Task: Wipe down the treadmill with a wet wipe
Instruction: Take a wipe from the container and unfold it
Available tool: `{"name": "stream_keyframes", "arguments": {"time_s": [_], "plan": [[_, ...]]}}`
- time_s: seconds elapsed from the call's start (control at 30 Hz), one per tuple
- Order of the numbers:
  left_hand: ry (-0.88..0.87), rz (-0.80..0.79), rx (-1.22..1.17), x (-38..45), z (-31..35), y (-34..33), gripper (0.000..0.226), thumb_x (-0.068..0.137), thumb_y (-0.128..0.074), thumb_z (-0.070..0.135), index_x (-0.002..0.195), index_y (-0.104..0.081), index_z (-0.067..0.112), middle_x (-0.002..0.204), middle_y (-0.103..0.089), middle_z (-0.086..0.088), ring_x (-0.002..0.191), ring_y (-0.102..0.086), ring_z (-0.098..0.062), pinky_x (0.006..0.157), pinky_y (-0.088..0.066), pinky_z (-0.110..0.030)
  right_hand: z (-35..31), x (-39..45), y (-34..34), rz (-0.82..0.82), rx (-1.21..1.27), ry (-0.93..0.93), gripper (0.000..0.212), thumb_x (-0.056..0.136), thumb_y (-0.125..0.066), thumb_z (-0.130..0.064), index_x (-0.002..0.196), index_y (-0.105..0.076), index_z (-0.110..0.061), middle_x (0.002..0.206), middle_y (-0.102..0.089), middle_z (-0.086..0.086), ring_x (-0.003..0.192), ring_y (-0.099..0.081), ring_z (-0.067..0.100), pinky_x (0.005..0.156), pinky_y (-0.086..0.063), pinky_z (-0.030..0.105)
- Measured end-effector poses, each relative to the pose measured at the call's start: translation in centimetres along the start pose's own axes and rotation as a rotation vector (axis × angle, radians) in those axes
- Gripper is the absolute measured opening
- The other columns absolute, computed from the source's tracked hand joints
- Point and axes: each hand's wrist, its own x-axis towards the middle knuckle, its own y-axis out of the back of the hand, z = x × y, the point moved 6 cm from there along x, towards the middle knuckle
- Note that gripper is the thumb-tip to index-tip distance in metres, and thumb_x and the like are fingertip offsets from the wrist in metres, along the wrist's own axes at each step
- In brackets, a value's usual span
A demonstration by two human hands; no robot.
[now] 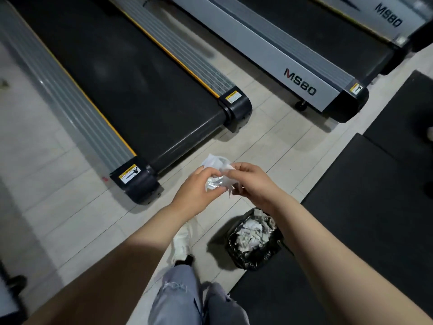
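Bare forearms reach out; the left hand (199, 186) and right hand (254, 184) both pinch a crumpled wet wipe (216, 171) with curled fingers above the tiled floor (58, 219). Ahead lies the treadmill (121, 90); below, a lined bin (254, 240) holds used wipes.

The nearest treadmill (121, 90) lies on the floor ahead and to the left, with a second treadmill (293, 64) beside it on the right and a third (384, 17) beyond that. Both hands meet in front of the person, the left hand (196, 191) and right hand (253, 184) together pinching a wet wipe (219, 168) between them. Below the right hand a lined bin (254, 240) full of used wipes stands at the edge of a floor mat (365, 207), just right of the person's shoe (181, 242)
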Motion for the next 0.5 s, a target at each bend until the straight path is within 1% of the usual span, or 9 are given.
{"name": "stream_keyframes", "arguments": {"time_s": [0.07,0.13,0.2,0.23,0.3,0.33,0.4,0.47,0.5], "plan": [[0.001,0.055,-0.031,-3.2,1.9,1.9,0.029,0.086,-0.074,0.032,0.111,-0.060,0.030,0.113,-0.055,0.017,0.109,-0.053,-0.003,0.088,-0.041,-0.017,-1.1,-3.4,-2.2,-0.089,0.012,-0.021,0.023,0.083,-0.062,0.009,0.104,-0.061,0.001,0.075,-0.060,0.009,0.056,-0.058,0.013,0.055,-0.048,0.022],[0.002,0.120,-0.048,-6.3,3.5,3.9,0.022,0.087,-0.072,0.031,0.106,-0.061,0.033,0.110,-0.057,0.018,0.107,-0.055,-0.005,0.089,-0.045,-0.022,-2.0,-6.3,-4.0,-0.116,-0.020,-0.019,0.032,0.079,-0.060,0.017,0.106,-0.062,0.001,0.080,-0.058,0.013,0.062,-0.057,0.016,0.059,-0.048,0.024],[-0.002,0.197,-0.035,-9.6,4.6,6.1,0.011,0.091,-0.067,0.031,0.096,-0.061,0.038,0.104,-0.060,0.017,0.101,-0.057,-0.008,0.086,-0.048,-0.029,-2.6,-9.0,-5.9,-0.132,-0.070,-0.001,0.032,0.079,-0.059,0.016,0.105,-0.065,-0.001,0.086,-0.059,0.017,0.070,-0.054,0.023,0.061,-0.047,0.027],[-0.001,0.232,-0.033,-11.2,4.8,7.1,0.011,0.092,-0.065,0.031,0.092,-0.060,0.040,0.100,-0.062,0.015,0.098,-0.058,-0.010,0.084,-0.049,-0.033,-2.9,-10.0,-6.8,-0.127,-0.116,0.007,0.031,0.080,-0.059,0.013,0.105,-0.066,-0.003,0.088,-0.060,0.017,0.072,-0.054,0.024,0.061,-0.048,0.027],[0.034,0.268,-0.039,-14.4,4.8,9.1,0.013,0.094,-0.063,0.029,0.088,-0.059,0.039,0.098,-0.063,0.012,0.095,-0.058,-0.011,0.084,-0.049,-0.036,-3.4,-12.0,-8.5,-0.091,-0.251,0.019,0.035,0.082,-0.062,0.005,0.114,-0.064,-0.008,0.096,-0.064,0.013,0.073,-0.057,0.019,0.061,-0.049,0.024],[0.057,0.269,-0.041,-16.0,4.8,10.0,0.012,0.095,-0.062,0.028,0.088,-0.059,0.038,0.098,-0.062,0.012,0.095,-0.058,-0.010,0.084,-0.049,-0.034,-3.6,-12.8,-9.5,-0.079,-0.312,0.025,0.038,0.082,-0.063,0.001,0.119,-0.062,-0.009,0.100,-0.064,0.011,0.073,-0.059,0.017,0.062,-0.049,0.023],[0.083,0.259,-0.075,-19.1,4.9,11.8,0.012,0.094,-0.064,0.027,0.090,-0.060,0.038,0.101,-0.061,0.012,0.099,-0.057,-0.008,0.088,-0.048,-0.032,-4.0,-14.6,-11.8,-0.100,-0.373,0.047,0.038,0.084,-0.063,-0.001,0.121,-0.059,-0.011,0.098,-0.064,0.007,0.073,-0.060,0.014,0.062,-0.051,0.021],[0.076,0.244,-0.115,-22.3,5.3,13.3,0.016,0.090,-0.069,0.030,0.097,-0.060,0.040,0.107,-0.061,0.013,0.106,-0.057,-0.004,0.093,-0.045,-0.024,-4.2,-16.3,-14.7,-0.159,-0.388,0.063,0.034,0.085,-0.063,0.001,0.117,-0.061,-0.010,0.091,-0.065,0.006,0.075,-0.063,0.015,0.064,-0.056,0.024],[0.070,0.251,-0.117,-23.8,5.6,14.0,0.020,0.087,-0.072,0.032,0.100,-0.060,0.040,0.110,-0.061,0.014,0.107,-0.056,-0.002,0.093,-0.043,-0.018,-4.2,-17.1,-16.2,-0.192,-0.400,0.065,0.031,0.084,-0.064,0.001,0.114,-0.062,-0.007,0.088,-0.066,0.008,0.074,-0.063,0.017,0.066,-0.057,0.027]]}}
